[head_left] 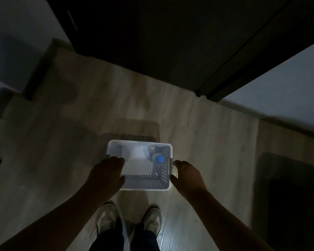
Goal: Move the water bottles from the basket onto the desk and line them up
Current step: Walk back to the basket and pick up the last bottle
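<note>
Dim room, view straight down from the head camera; a white plastic basket [140, 164] with slotted walls sits low over a pale wood floor [62, 142], just ahead of the person's 2 shoes [105, 219]; whether it rests on the floor or is lifted slightly cannot be told, though its shadow falls just beyond the far rim; inside, only 1 bottle [157, 158] is clearly readable, blue cap up, in the far right corner; glare washes out the middle of the basket, so any further bottles cannot be counted; left hand [108, 173] lies over the left rim, fingers curved down across the edge, apparently gripping the side or its handle, though the contact itself is hidden under the hand; right hand [186, 175] sits at the right side, fingers half curled, thumb and fingertips touching or just beside the dark handle on that wall; whether it has closed on the handle cannot be told; no desk is in view, only floor, a dark door [152, 33] ahead, pale walls and a dark mat [294, 192] at far right; judgement on progress: no bottle visibly placed or lined up; the step in hand appears to be taking hold of the basket to carry it; left to do: reach the desk, lift out each bottle, set them in a row.
</note>
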`<state>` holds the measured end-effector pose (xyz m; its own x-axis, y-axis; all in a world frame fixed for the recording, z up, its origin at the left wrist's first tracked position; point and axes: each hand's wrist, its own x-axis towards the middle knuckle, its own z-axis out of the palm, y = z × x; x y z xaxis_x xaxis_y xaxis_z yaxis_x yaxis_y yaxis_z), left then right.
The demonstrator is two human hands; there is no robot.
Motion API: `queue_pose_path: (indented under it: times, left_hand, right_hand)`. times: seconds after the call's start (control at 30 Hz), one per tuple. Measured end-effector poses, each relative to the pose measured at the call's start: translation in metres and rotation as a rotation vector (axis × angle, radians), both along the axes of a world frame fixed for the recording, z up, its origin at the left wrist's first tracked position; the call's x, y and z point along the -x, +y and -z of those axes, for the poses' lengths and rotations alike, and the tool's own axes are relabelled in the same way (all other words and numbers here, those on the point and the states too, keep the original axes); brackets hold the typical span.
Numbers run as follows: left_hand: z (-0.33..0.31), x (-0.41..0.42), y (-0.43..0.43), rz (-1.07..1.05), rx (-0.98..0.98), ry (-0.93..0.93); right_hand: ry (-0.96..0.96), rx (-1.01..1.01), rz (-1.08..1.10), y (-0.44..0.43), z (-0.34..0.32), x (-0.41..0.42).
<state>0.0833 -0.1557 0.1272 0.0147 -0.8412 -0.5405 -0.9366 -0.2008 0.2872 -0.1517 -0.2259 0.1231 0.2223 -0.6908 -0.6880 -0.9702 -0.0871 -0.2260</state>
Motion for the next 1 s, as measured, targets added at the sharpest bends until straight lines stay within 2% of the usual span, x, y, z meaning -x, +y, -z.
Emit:
queue_pose_path:
  times: [0.23, 0.5, 0.8, 1.0]
  left_hand:
    - [0.099, -0.004, -0.011, 0.041, -0.032, -0.021]
    - [0.162, -0.010, -0.020, 0.056, -0.009, -0.011]
    - [0.185, -0.016, -0.018, 0.051, -0.034, 0.017]
    - [0.161, -0.014, -0.020, 0.050, -0.061, -0.008]
  right_hand:
    - [0.025, 0.015, 0.050, -0.016, 0.117, -0.016]
    - [0.098, -0.012, 0.032, -0.026, 0.192, -0.028]
    - [0.045, 0.025, 0.108, -0.028, 0.218, -0.026]
    - [0.010, 0.120, 0.093, -0.024, 0.188, -0.025]
